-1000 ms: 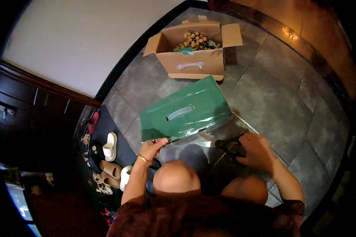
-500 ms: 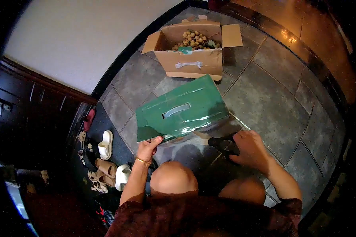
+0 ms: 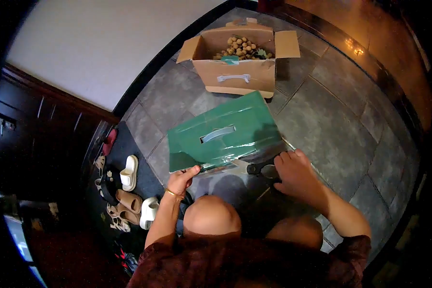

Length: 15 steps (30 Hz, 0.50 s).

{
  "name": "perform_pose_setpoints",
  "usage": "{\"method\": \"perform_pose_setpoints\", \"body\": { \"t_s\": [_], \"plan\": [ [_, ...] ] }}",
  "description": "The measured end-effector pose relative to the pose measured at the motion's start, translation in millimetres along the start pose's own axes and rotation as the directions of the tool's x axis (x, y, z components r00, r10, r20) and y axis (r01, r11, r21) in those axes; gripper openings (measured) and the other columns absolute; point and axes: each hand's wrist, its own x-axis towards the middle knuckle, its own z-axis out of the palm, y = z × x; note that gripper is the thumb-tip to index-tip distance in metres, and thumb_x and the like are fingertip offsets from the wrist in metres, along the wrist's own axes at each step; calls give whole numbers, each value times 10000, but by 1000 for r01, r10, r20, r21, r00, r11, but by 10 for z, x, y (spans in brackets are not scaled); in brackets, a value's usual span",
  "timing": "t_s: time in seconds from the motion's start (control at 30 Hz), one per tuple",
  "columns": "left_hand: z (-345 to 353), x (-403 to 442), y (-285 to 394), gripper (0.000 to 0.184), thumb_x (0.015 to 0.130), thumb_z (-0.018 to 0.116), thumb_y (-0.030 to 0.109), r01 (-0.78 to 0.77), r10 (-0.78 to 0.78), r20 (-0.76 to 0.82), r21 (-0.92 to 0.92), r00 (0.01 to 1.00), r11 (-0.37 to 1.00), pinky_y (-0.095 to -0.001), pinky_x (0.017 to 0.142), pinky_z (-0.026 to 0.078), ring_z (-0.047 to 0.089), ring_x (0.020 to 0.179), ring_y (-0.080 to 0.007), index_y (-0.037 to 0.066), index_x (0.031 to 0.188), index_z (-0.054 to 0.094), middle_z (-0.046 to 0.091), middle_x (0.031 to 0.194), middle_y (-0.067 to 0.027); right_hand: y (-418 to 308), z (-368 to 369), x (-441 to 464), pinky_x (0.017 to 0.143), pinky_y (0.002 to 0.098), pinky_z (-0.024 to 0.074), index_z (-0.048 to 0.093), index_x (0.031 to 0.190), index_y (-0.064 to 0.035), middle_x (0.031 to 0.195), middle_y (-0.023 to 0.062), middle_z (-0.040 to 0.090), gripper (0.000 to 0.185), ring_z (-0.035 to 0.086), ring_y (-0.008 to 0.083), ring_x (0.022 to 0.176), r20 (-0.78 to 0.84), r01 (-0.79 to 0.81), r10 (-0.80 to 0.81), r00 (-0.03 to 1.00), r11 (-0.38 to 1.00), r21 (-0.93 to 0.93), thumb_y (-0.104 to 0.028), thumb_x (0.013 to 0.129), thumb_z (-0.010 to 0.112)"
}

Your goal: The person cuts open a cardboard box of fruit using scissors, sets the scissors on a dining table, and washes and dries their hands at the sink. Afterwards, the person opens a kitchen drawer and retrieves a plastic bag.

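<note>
A green cardboard panel (image 3: 247, 117) with a pale strap handle (image 3: 218, 134) lies tilted in front of my knees. My left hand (image 3: 182, 181) pinches its near left corner, thumb on top; a gold bangle circles that wrist. My right hand (image 3: 297, 175) is closed on the handles of dark-handled scissors (image 3: 254, 169). The scissors' blades point left and meet the panel's near edge, where clear tape shines. How far the blades are apart is hard to tell.
Beyond the panel stands an open brown carton (image 3: 237, 74) holding round tan fruit (image 3: 240, 47). Several shoes, including a white slipper (image 3: 129, 173), sit on a dark mat (image 3: 146, 177) at the left. Grey tiles (image 3: 331, 120) cover the floor.
My right hand and the scissors have moved left and slightly up, bringing the blades against the panel's near edge. My left hand keeps its hold on the corner.
</note>
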Motion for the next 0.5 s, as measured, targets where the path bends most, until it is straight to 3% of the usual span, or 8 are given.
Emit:
{"method": "perform_pose_setpoints", "body": {
  "t_s": [0.07,0.17,0.27,0.37,0.47,0.5],
  "plan": [
    [-2,-10,-9,258,749,800,271,-3,3,-4,0,1000,1000,-214,389,225,349,437,-40,111,763,598,479,606,65,-85,-37,19,875,421,396,542,942,-29,913,121,577,515,554,284,924,72,-14,17,997,999,-38,-354,618,776],
    [-25,12,-19,256,744,802,256,0,0,19,-19,1000,1000,-213,392,229,355,447,-40,107,792,599,486,618,64,-315,-22,-8,761,390,441,543,859,-38,827,112,568,450,574,289,810,175,-91,108,979,991,-102,-323,603,780],
    [23,-36,50,253,746,801,247,11,-11,13,-25,1000,1000,-210,396,234,358,452,-37,108,805,598,493,631,63,-355,180,-105,677,398,464,551,815,-50,755,107,590,422,596,295,714,68,-127,133,989,988,-87,-347,617,776],
    [-9,-9,3,254,746,801,238,40,-40,-3,-22,999,999,-208,398,235,359,456,-36,108,826,597,503,648,62,-333,357,-207,581,423,469,553,743,-63,698,113,613,389,610,306,632,117,-204,193,974,975,86,-360,617,769],
    [0,-21,13,245,754,794,228,30,-29,10,-46,1000,999,-206,399,244,362,456,-38,107,835,597,513,662,60,-325,330,-211,556,444,467,584,735,-54,678,134,625,406,616,323,606,131,-216,198,971,966,141,-410,655,762],
    [-6,-17,17,244,757,791,225,35,-35,18,-39,999,999,-205,401,250,367,458,-39,105,839,595,517,666,58,-313,269,-163,550,430,471,595,766,-56,683,125,629,430,623,308,614,233,-269,220,947,942,202,-448,681,748]
  ]
}}
